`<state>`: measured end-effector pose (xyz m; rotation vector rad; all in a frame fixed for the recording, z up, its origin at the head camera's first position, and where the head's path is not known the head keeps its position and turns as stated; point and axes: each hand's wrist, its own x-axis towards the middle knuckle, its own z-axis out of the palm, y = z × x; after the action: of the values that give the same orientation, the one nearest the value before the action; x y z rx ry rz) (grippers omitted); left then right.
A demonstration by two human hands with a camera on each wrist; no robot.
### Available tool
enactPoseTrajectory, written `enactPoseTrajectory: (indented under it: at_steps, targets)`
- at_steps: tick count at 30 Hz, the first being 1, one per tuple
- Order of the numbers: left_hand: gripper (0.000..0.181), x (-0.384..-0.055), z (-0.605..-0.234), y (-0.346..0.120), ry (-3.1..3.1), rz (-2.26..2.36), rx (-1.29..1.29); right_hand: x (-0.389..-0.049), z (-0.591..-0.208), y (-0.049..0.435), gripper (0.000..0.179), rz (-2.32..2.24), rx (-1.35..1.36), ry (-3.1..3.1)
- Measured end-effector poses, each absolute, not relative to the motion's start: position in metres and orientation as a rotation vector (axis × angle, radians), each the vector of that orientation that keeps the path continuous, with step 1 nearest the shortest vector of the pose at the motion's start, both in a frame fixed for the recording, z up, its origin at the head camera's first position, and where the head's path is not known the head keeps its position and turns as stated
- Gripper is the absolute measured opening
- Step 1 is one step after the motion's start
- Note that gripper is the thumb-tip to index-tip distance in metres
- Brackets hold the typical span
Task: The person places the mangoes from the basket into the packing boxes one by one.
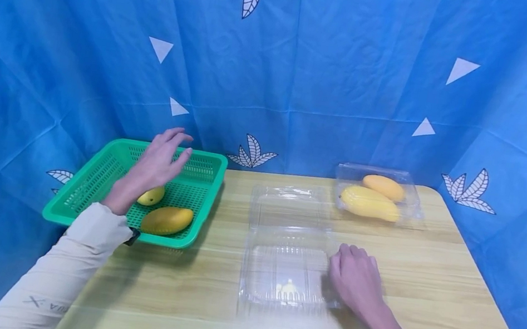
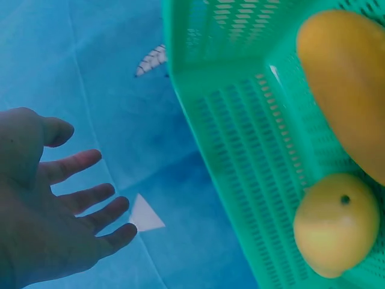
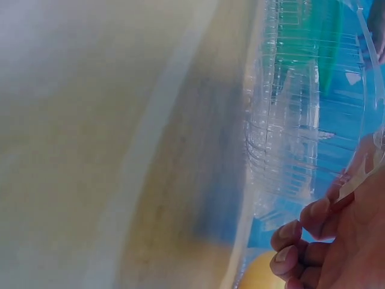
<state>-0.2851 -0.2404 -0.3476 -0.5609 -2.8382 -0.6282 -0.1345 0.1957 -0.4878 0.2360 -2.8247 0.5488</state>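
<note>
Clear, ribbed plastic clamshell box (image 1: 286,271) lies opened out on the light wood-grained bench (image 1: 443,291), its ribbed half nearer the person and its other half behind. At its right edge is the person's right hand (image 1: 358,279), fingers curled, the grip pinching the thin clear rim between thumb and forefinger, as the right wrist view shows.

To the left stands a green, rectangular, perforated plastic basket (image 1: 210,205). Inside it, near the front wall, rests a long yellow-orange mango (image 1: 166,221); just behind lies a rounder-looking yellow mango (image 1: 153,195), partly hidden by the left wrist. The left hand (image 1: 158,158) hangs over the basket with its grip spread, fingers apart and loosely bent, touching neither fruit.

At the back right of the bench sits a second clear plastic box (image 1: 411,210), holding a plump yellow mango (image 1: 370,203) in front of a smaller orange-yellow mango (image 1: 384,187). Both arms wear off-white sleeves (image 1: 38,273). Behind everything hangs a blue cloth curtain (image 1: 327,72) printed with white triangles and leaves.
</note>
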Motion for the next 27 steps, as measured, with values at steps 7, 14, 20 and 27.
enactPoseTrajectory:
  at_steps: [7, 14, 20, 27]
  targets:
    - [0.040, -0.291, -0.352, -0.251, -2.854, -0.569, -0.532, -0.147, -0.489, 0.195, 0.030, 0.610, 0.192, -2.848]
    - [0.044, -0.296, -0.359, -0.269, -2.923, -0.581, -0.438, -0.159, -0.492, 0.191, 0.029, 0.679, 0.140, -2.886]
    - [0.050, -0.304, -0.358, -0.285, -3.004, -0.577, -0.366, -0.167, -0.493, 0.191, 0.028, 0.689, 0.097, -2.888]
    - [0.053, -0.310, -0.356, -0.302, -3.062, -0.598, -0.331, -0.174, -0.490, 0.189, 0.027, 0.705, 0.083, -2.898]
